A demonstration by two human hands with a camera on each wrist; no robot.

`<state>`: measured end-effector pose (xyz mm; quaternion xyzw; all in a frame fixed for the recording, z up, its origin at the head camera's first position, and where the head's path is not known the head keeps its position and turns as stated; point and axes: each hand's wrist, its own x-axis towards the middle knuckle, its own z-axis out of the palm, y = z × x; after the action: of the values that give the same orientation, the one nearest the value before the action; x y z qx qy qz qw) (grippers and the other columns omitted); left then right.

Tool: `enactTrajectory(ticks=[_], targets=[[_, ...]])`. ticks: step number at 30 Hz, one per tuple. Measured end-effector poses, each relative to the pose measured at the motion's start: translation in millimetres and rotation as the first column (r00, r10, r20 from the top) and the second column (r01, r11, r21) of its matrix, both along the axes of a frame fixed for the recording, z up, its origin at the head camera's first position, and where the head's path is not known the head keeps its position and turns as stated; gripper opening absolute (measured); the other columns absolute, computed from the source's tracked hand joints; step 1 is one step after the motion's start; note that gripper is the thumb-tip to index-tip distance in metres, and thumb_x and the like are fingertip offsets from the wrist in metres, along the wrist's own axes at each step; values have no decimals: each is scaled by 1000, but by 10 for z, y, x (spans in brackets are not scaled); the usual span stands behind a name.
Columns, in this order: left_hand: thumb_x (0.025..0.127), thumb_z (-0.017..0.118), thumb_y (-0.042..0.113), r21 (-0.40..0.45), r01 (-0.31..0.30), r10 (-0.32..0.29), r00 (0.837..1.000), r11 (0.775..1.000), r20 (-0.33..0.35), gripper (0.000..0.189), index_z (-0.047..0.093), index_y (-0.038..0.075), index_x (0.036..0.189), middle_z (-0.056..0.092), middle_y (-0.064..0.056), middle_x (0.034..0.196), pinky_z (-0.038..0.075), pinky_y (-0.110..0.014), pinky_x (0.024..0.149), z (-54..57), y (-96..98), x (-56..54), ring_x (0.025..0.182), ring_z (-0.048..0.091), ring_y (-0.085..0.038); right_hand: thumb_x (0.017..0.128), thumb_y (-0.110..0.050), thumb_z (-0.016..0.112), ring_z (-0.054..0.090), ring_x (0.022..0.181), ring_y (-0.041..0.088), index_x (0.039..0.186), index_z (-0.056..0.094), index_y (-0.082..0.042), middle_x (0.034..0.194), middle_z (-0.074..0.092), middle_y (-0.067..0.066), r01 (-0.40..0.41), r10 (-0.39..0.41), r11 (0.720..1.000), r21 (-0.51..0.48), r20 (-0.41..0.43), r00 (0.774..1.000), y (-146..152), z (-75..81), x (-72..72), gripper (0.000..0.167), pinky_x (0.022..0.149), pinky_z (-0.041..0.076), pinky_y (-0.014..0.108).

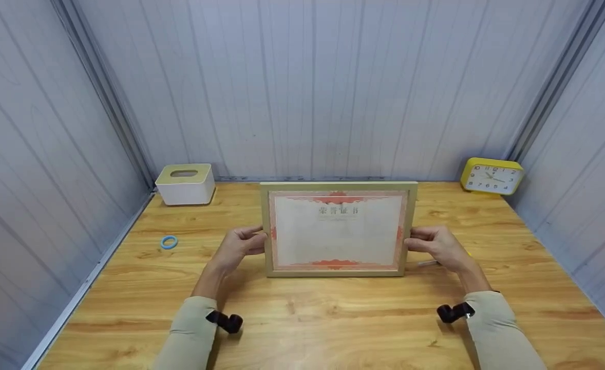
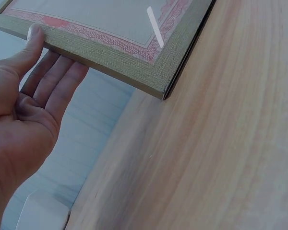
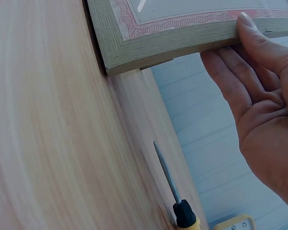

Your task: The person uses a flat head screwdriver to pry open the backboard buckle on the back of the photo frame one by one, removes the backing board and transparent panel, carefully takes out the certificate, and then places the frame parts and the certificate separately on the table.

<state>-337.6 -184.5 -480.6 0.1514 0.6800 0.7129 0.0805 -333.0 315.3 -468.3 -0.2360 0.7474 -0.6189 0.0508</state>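
Note:
A certificate frame (image 1: pixel 339 231) with a pale wooden-look border stands upright on the table, its red-and-white certificate facing me. My left hand (image 1: pixel 238 248) grips its left side, the thumb on the front of the border and the fingers behind, as the left wrist view shows at the frame's edge (image 2: pixel 101 60). On the opposite side my right hand (image 1: pixel 440 248) pinches the border the same way, thumb in front in the right wrist view. Beside the right hand lies a screwdriver (image 3: pixel 170 177) with a metal shaft and a black and yellow handle, mostly hidden by that hand in the head view.
A white tissue box (image 1: pixel 185 190) with a yellowish lid stands at the back left. Nearer on that side lies a small blue ring (image 1: pixel 169 242). A yellow alarm clock (image 1: pixel 492 176) stands in the back right corner. Panel walls enclose the wooden table (image 1: pixel 323 324) on three sides.

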Motion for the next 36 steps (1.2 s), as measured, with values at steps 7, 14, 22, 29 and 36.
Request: enactTrajectory(ticks=[7,14,22,29,36], targets=[[96,67,5,34,36,-36,999,999,-15,52,46,-13,140,71,-19,111,56,-41,87,44,-30,4,96,72,-26,96,-9,68,70,104,24,125,65,10,118,68,24,31,-30,998,47,-30,999,-2,26,2,35,86,57,37],[91,70,-1,78,23,-20,999,997,-37,53,47,-15,137,71,-21,111,57,-40,84,96,-12,15,94,72,-25,95,-6,67,70,102,24,122,67,9,115,68,26,48,-45,998,43,-76,996,-15,28,-3,31,85,57,35],[89,70,-5,94,-8,16,996,996,-88,37,64,-9,125,72,-17,110,55,-38,90,95,7,3,101,70,-22,90,0,71,72,96,20,112,73,7,106,73,20,110,-103,994,30,-164,981,-71,12,-28,23,82,58,33],[87,73,-6,61,-11,20,989,998,-148,22,78,3,106,73,-17,107,56,-35,87,104,15,24,103,69,-25,88,-1,75,71,96,14,112,72,9,109,72,20,225,-221,974,15,-131,966,-148,34,-17,26,81,58,30],[88,62,-16,72,-22,37,976,997,-215,14,73,-12,97,52,-24,142,46,-29,101,80,95,11,137,45,-35,96,-6,66,71,90,9,123,68,7,116,69,23,360,-359,931,51,-37,933,-193,33,-10,30,75,57,25]])
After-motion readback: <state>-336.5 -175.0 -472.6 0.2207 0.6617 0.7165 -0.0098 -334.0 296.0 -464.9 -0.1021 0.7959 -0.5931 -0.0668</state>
